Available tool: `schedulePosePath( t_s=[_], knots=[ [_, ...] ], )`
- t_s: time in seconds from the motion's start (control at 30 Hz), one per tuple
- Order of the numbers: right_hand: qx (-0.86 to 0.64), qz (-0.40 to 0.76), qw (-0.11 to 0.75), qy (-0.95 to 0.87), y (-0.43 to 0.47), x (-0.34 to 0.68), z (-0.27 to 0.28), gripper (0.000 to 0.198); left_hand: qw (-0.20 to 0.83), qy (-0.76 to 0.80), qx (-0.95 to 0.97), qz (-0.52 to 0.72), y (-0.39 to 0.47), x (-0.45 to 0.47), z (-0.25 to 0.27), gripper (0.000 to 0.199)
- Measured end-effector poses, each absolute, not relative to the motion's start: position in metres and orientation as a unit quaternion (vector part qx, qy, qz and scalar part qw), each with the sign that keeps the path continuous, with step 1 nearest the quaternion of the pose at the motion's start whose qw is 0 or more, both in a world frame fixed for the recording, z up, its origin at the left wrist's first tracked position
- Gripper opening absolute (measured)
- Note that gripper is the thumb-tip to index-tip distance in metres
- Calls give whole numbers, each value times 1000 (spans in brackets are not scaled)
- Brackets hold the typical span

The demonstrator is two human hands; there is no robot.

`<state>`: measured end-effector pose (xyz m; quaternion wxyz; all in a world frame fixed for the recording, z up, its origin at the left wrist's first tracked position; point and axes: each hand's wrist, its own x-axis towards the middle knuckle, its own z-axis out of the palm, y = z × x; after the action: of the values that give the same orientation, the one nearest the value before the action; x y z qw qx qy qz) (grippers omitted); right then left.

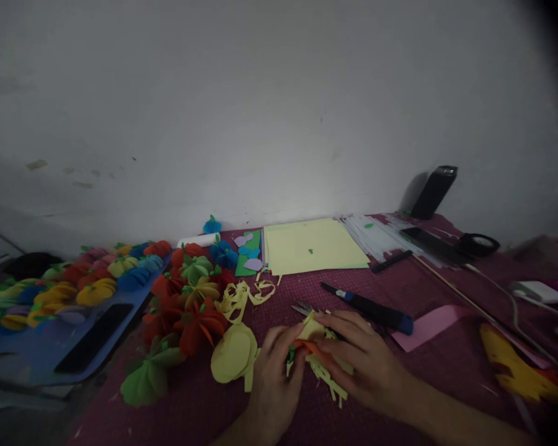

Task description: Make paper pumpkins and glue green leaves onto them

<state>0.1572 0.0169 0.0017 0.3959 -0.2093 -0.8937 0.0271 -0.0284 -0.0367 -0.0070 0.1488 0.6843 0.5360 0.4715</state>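
Both hands meet over the front middle of the maroon cloth. My left hand [276, 371] pinches one side of an orange paper piece [310, 348], with a bit of green showing by its fingers. On the other side my right hand [367, 359] is closed on the same piece, its fingers partly hiding it. Beneath them lie cut yellow paper strips [328, 379]. Scissors [302, 308] show only their tips just beyond the fingers. A stack of round yellow paper discs [235, 354] rests left of my left hand. Behind my right hand lies a dark blue utility knife [369, 308].
Folded paper pumpkins [198, 325] pile up on the left, with more on a blue tray [95, 359] beside a black phone [94, 337]. Yellow sheets [314, 248] lie by the wall. At right are a pink strip [432, 328], a thin stick [451, 291] and a black upright object [434, 192].
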Motion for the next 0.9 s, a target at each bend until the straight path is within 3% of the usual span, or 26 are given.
schedulePosePath(
  t_s=[0.73, 0.9],
  knots=[
    [-171, 71, 434, -882, 15, 156, 11, 23, 127, 522, 693, 482, -36, -29, -8, 40],
    [-186, 84, 396, -895, 16, 158, 5, 24, 126, 518, 693, 485, -36, -29, -9, 42]
  ],
)
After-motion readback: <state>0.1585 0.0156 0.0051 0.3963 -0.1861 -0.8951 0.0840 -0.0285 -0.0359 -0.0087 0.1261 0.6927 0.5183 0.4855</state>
